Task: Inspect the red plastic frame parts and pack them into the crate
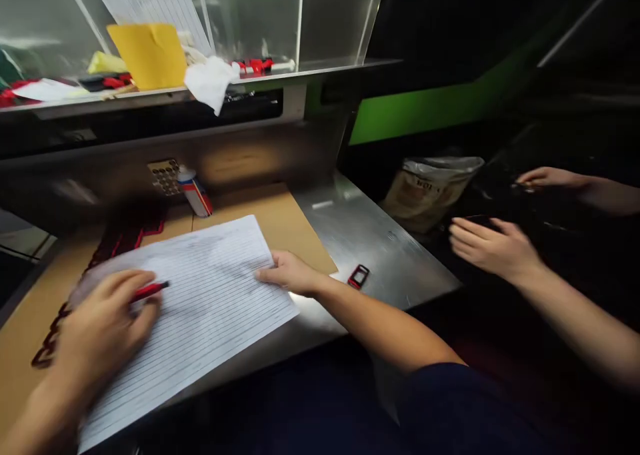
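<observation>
Left fingers grip a red pen; right fingers clamp paper at its two o'clock edge; careless pulling could crease it.

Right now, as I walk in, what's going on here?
The person's left grip holds a red pen over a lined sheet, while the right grip pinches the sheet's right edge. A can stands on the cardboard behind the sheet. A small red piece lies on the metal bench, to the right. Another person's arms reach in from the right.
</observation>
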A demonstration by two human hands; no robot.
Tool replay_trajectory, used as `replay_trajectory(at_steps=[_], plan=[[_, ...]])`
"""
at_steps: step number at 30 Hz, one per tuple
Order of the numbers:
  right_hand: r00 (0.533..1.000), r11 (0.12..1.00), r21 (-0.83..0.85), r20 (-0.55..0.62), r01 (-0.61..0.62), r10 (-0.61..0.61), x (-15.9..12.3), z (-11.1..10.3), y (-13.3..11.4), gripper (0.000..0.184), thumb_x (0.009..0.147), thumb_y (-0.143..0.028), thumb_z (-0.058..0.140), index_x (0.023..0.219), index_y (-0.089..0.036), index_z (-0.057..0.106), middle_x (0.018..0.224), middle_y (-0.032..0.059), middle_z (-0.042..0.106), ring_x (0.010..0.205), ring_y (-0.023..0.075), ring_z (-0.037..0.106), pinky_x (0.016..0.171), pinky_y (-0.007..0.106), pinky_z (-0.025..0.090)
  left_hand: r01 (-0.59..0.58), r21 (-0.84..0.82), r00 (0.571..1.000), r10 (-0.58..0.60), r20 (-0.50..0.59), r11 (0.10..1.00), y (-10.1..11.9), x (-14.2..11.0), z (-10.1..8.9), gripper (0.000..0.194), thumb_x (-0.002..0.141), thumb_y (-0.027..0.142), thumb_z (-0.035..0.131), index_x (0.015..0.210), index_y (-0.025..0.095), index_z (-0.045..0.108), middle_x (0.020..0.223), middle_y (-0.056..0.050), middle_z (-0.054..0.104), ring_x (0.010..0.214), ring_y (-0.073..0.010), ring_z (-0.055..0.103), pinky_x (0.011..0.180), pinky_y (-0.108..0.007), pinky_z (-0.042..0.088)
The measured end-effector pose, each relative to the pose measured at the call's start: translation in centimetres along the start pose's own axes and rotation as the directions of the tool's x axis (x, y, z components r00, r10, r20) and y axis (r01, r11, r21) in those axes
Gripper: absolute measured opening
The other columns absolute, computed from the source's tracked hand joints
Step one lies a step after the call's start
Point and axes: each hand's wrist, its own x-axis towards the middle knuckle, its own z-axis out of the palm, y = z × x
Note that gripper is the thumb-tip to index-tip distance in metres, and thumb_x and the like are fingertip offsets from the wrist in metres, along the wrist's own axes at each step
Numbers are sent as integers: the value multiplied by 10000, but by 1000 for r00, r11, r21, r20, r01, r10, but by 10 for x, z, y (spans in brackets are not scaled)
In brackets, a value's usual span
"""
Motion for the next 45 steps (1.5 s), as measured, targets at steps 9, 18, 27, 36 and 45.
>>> replay_trajectory(at_steps=[9,18,27,36,45], plan=[[870,804,-451,-466,-387,158,-55,-36,99,623,860,-177,645,1461,-120,491,1366,213,625,1335,419,515,1136,615,353,-105,-137,883,156,443,985,64,-48,138,397,908,382,523,1233,194,652,1284,-139,614,1217,-318,582,1035,-464,497],[951,426,-868,143,254,-274,-64,37,114,686,911,-529,635,1483,-166,526,1592,127,438,1541,388,210,1245,559,219,11,-149,907,53,418,989,76,-22,149,385,931,323,512,1283,201,608,1305,-129,597,1149,-302,616,987,-444,499],[995,445,-895,-3,41,-98,-53,67,105,796,912,-581,596,1554,-141,428,1658,193,281,1527,485,179,1225,654,98,115,-138,942,-64,331,984,60,21,176,350,977,226,433,1289,199,590,1290,-113,608,1193,-275,587,1016,-424,487],[963,425,-874,269,234,25,-7,61,90,911,837,-693,650,1571,-212,403,1674,131,264,1547,464,123,1212,705,51,108,-203,934,-29,356,973,52,29,182,316,934,325,515,1184,205,667,1201,-128,654,1096,-307,647,932,-428,516],[928,536,-785,371,311,4,15,23,79,630,830,-369,719,1428,-222,586,1627,118,382,1540,412,219,1217,690,133,158,-244,928,-60,368,957,48,32,186,511,905,343,549,1410,275,506,1271,-80,665,1156,-291,640,939,-407,523]])
